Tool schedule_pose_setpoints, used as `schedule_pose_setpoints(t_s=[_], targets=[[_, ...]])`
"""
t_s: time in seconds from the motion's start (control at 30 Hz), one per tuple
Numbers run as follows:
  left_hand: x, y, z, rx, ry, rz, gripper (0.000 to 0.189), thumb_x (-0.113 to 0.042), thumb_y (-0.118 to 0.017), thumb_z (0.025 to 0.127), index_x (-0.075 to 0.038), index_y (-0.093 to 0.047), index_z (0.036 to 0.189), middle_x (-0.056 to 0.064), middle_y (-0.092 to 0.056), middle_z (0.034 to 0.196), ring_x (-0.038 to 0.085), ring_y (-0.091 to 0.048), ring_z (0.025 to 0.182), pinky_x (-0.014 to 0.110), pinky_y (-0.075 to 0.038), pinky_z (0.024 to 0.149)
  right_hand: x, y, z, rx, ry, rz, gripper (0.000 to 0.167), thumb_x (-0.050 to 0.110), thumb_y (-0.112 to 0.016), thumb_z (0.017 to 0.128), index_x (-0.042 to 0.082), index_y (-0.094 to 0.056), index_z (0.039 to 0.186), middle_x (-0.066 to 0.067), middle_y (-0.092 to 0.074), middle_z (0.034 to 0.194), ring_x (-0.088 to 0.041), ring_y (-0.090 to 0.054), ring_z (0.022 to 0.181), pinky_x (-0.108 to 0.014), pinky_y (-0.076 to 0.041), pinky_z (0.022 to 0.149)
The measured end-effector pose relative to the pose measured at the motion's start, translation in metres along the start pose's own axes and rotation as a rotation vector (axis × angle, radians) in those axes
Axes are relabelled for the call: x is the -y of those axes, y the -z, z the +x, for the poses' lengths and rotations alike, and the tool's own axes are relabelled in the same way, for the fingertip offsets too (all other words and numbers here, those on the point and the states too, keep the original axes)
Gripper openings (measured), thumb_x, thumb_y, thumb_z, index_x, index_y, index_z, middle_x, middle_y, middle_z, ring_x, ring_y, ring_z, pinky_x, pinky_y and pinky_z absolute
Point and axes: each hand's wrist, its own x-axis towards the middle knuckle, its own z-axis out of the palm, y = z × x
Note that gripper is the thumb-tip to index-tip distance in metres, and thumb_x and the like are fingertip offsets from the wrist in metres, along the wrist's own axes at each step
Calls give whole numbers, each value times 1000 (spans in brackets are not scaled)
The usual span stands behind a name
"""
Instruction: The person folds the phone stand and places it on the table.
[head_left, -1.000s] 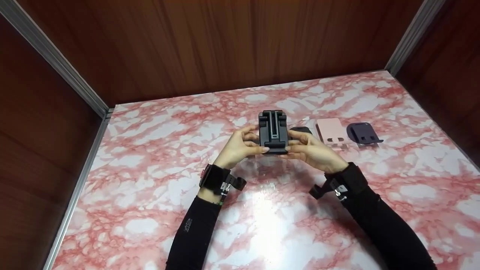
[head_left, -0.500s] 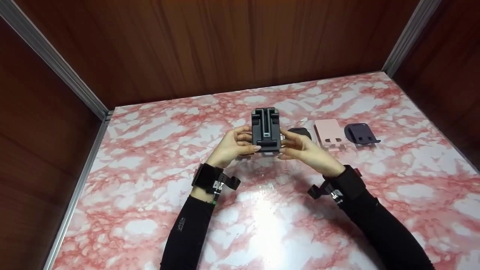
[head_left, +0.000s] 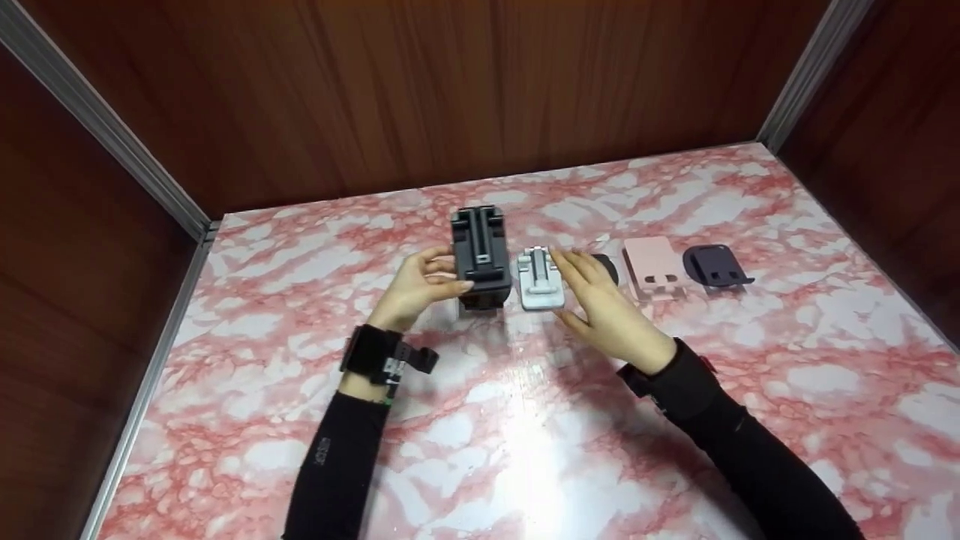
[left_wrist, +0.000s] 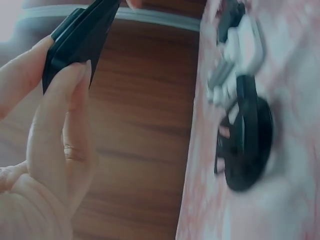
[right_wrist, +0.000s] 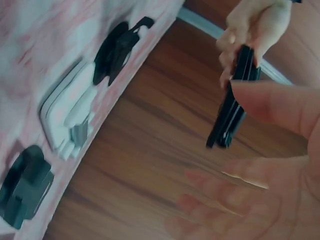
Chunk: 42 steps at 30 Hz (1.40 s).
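Note:
My left hand pinches a black folding phone stand between thumb and fingers and holds it above the table. In the right wrist view the same phone stand appears edge-on, gripped by that hand alone. My right hand is spread, thumb apart from the fingers, with nothing in it. In the head view its fingertips overlap the right edge of a white phone stand, which lies on the table. The left wrist view shows a round-backed black stand beside the white one, mostly hidden in the head view.
Right of the white stand, a dark round-backed stand is partly covered by my right hand. A pink phone stand and a dark purple one continue the row on the marbled table. Wood-grain panels enclose it.
My left hand has carried the black phone stand leftward. My right hand has let go of it and its fingers have straightened. The white stand has come into sight.

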Motion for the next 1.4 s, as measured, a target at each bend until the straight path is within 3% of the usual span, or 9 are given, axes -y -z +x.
schedule_pose_setpoints(t_s=[0.13, 0.27, 0.5, 0.63, 0.8, 1.1, 1.3, 1.4], targets=[[3, 21, -6, -23, 47, 67, 62, 4, -70, 76, 1, -43, 132, 9, -62, 99, 15, -63, 84, 30, -57, 77, -2, -3, 3, -64, 13, -108, 75, 17, -62, 88, 10, -17, 148, -19, -23, 151, -39, -18, 140, -54, -17, 115], [8, 40, -11, -37, 103, 109, 61, 0, -70, 78, -1, -42, 132, 10, -60, 99, 16, -61, 86, 35, -56, 83, -4, -5, 2, -13, 2, -219, 73, 23, -57, 91, 14, -14, 149, -14, -15, 155, -35, -11, 143, -57, -11, 115], [19, 66, -17, -63, 166, 162, 61, -2, -68, 81, 1, -39, 134, 11, -58, 101, 13, -62, 85, 46, -51, 92, -4, -7, 2, 50, -4, -249, 71, 30, -51, 94, 21, -9, 150, -8, -8, 157, -33, -4, 144, -61, -6, 114], [26, 77, -19, -47, 209, 168, 61, -3, -67, 82, 1, -37, 136, 11, -59, 103, 14, -65, 87, 45, -51, 91, -4, -8, 2, 75, -13, -247, 71, 32, -50, 94, 23, -7, 150, -7, -8, 157, -35, -4, 144, -62, -5, 113], [38, 86, -18, -44, 282, 176, 62, -2, -67, 81, 4, -36, 134, 7, -56, 98, 13, -64, 83, 35, -56, 83, -6, -9, 2, 93, -19, -245, 69, 33, -49, 95, 21, -8, 150, -8, -10, 157, -34, -3, 144, -63, -4, 113], [48, 94, -16, -54, 335, 218, 60, 3, -66, 80, 10, -35, 131, 7, -51, 96, 11, -60, 85, 23, -55, 82, -6, -10, 1, 104, -4, -248, 71, 34, -50, 94, 20, -8, 150, -10, -9, 156, -34, -2, 144, -63, -2, 113], [48, 95, -16, -39, 359, 332, 55, -2, -68, 81, 9, -40, 128, 11, -54, 102, 14, -60, 91, 24, -54, 83, -7, -11, 1, 109, -2, -250, 72, 33, -52, 93, 20, -9, 150, -11, -10, 156, -35, -3, 144, -63, -1, 113], [44, 93, -17, -60, 378, 442, 58, -8, -70, 80, 7, -42, 128, 8, -53, 99, 14, -56, 90, 22, -54, 79, -8, -12, 1, 108, -4, -261, 74, 33, -54, 92, 21, -9, 150, -12, -11, 156, -36, -4, 143, -64, 1, 112]])
